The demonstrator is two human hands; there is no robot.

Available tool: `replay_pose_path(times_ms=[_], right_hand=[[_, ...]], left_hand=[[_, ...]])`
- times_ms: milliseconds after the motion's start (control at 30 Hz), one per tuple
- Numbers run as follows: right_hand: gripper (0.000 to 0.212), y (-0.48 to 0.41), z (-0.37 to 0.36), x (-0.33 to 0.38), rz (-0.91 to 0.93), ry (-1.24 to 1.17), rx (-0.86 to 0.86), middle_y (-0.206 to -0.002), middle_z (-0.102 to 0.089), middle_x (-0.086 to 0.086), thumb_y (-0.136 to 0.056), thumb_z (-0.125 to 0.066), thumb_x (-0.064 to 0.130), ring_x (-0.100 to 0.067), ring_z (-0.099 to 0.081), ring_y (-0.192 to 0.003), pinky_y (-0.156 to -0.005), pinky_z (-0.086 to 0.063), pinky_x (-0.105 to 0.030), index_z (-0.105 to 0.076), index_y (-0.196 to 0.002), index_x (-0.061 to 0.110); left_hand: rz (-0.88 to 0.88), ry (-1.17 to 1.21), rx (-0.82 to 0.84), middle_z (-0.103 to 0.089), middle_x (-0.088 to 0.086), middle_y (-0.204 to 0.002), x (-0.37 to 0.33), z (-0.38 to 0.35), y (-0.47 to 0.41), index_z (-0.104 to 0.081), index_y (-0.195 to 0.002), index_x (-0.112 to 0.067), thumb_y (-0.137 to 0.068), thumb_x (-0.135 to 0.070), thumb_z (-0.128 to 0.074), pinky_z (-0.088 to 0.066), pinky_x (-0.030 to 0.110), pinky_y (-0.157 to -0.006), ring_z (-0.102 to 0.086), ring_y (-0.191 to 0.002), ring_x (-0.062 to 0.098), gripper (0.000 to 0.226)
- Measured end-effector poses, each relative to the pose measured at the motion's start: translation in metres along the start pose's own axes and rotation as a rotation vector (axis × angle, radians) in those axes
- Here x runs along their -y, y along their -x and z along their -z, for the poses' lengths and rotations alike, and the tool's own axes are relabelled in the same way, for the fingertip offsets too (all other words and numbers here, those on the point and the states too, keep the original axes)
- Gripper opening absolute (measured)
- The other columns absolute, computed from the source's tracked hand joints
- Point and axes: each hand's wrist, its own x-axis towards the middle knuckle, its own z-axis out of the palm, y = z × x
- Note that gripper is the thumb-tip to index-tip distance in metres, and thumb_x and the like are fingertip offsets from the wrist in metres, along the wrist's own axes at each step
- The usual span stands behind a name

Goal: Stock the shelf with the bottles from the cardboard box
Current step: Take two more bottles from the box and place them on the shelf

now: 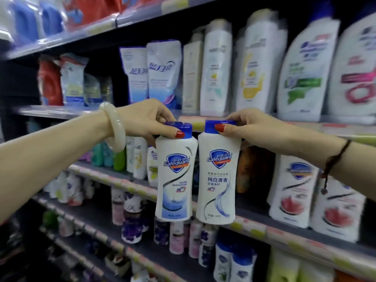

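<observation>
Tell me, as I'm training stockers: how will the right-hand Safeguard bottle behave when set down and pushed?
The right bottle holds its shape hanging from its blue cap in the right hand, so probably stiff plastic. Tall and narrow, it may tip if pushed high. Its glossy surface could be slippery.

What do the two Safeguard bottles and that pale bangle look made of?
Safeguard bottles: probably glossy white plastic, blue caps, given the moulded curves and soft sheen. Bangle: smooth, milky, translucent, perhaps jade or glass; the look leaves it open.
</observation>
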Motion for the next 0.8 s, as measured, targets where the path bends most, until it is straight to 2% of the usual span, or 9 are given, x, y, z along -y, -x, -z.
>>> replay_pose_path(times_ms=[67, 133, 300, 400, 467, 533, 600, 700, 800], right_hand=[[0.025, 0.019, 0.018, -0.003, -0.018, 0.025, -0.028, -0.094, -0.072, -0.013, -0.091, -0.056, 0.023, -0.013, -0.068, -0.072, -0.058, -0.055, -0.020, -0.064, -0.104, 0.004], [0.025, 0.038, 0.035, -0.007, -0.038, 0.061, -0.055, -0.088, -0.071, -0.010, -0.091, -0.057, 0.024, -0.010, -0.066, -0.066, -0.054, -0.055, -0.018, -0.065, -0.103, 0.004], [0.018, 0.086, 0.080, -0.020, -0.099, 0.084, -0.088, -0.075, -0.072, -0.003, -0.090, -0.058, 0.026, -0.013, -0.068, -0.067, -0.060, -0.055, -0.027, -0.067, -0.089, 0.011], [0.026, 0.115, 0.109, -0.029, -0.132, 0.127, -0.124, -0.090, -0.074, -0.013, -0.090, -0.058, 0.028, -0.023, -0.071, -0.080, -0.069, -0.058, -0.034, -0.066, -0.101, 0.006], [0.029, 0.134, 0.125, -0.034, -0.160, 0.144, -0.150, -0.095, -0.073, -0.017, -0.089, -0.058, 0.027, -0.025, -0.071, -0.083, -0.073, -0.058, -0.036, -0.065, -0.103, 0.003], [0.029, 0.152, 0.141, -0.039, -0.187, 0.166, -0.171, -0.096, -0.073, -0.016, -0.089, -0.059, 0.027, -0.025, -0.072, -0.086, -0.076, -0.059, -0.038, -0.064, -0.105, 0.003], [0.027, 0.169, 0.156, -0.043, -0.204, 0.174, -0.200, -0.092, -0.073, -0.012, -0.088, -0.060, 0.025, -0.020, -0.072, -0.081, -0.069, -0.059, -0.032, -0.064, -0.105, 0.004], [0.025, 0.193, 0.174, -0.047, -0.224, 0.205, -0.254, -0.090, -0.073, -0.013, -0.088, -0.060, 0.020, -0.017, -0.071, -0.074, -0.063, -0.059, -0.030, -0.064, -0.105, 0.001], [0.025, 0.217, 0.188, -0.051, -0.250, 0.232, -0.297, -0.094, -0.073, -0.018, -0.089, -0.059, 0.020, -0.020, -0.072, -0.078, -0.067, -0.061, -0.031, -0.065, -0.104, 0.000]], left_hand=[[-0.024, 0.013, 0.027, -0.064, 0.035, -0.092, -0.018, -0.014, -0.006, -0.068, -0.091, -0.002, -0.077, -0.023, -0.069, -0.057, 0.024, -0.054, -0.064, -0.062, 0.013, 0.025], [-0.051, 0.023, 0.063, -0.064, 0.035, -0.092, -0.037, -0.028, -0.011, -0.069, -0.090, -0.004, -0.078, -0.022, -0.069, -0.057, 0.023, -0.054, -0.064, -0.060, 0.011, 0.022], [-0.091, 0.071, 0.131, -0.070, 0.027, -0.087, -0.084, -0.065, -0.024, -0.067, -0.095, 0.001, -0.078, -0.019, -0.069, -0.057, 0.023, -0.054, -0.068, -0.063, 0.013, 0.026], [-0.110, 0.138, 0.177, -0.072, 0.014, -0.077, -0.113, -0.089, -0.031, -0.067, -0.092, -0.002, -0.076, -0.018, -0.069, -0.059, 0.028, -0.057, -0.069, -0.062, 0.011, 0.022], [-0.140, 0.156, 0.198, -0.072, 0.014, -0.078, -0.130, -0.106, -0.036, -0.068, -0.090, -0.006, -0.074, -0.021, -0.070, -0.061, 0.036, -0.065, -0.069, -0.066, 0.014, 0.022], [-0.170, 0.169, 0.206, -0.071, 0.012, -0.075, -0.147, -0.123, -0.038, -0.068, -0.090, -0.005, -0.068, -0.029, -0.072, -0.061, 0.041, -0.069, -0.069, -0.065, 0.015, 0.033], [-0.197, 0.174, 0.217, -0.072, 0.011, -0.075, -0.164, -0.137, -0.041, -0.069, -0.089, -0.007, -0.056, -0.038, -0.072, -0.060, 0.040, -0.067, -0.069, -0.065, 0.015, 0.046], [-0.254, 0.160, 0.244, -0.074, 0.013, -0.078, -0.188, -0.158, -0.047, -0.070, -0.087, -0.010, -0.068, -0.031, -0.073, -0.060, 0.032, -0.062, -0.071, -0.066, 0.017, 0.028], [-0.304, 0.168, 0.261, -0.074, 0.017, -0.082, -0.208, -0.176, -0.054, -0.068, -0.084, -0.012, -0.075, -0.023, -0.072, -0.061, 0.040, -0.068, -0.072, -0.070, 0.022, 0.014]])
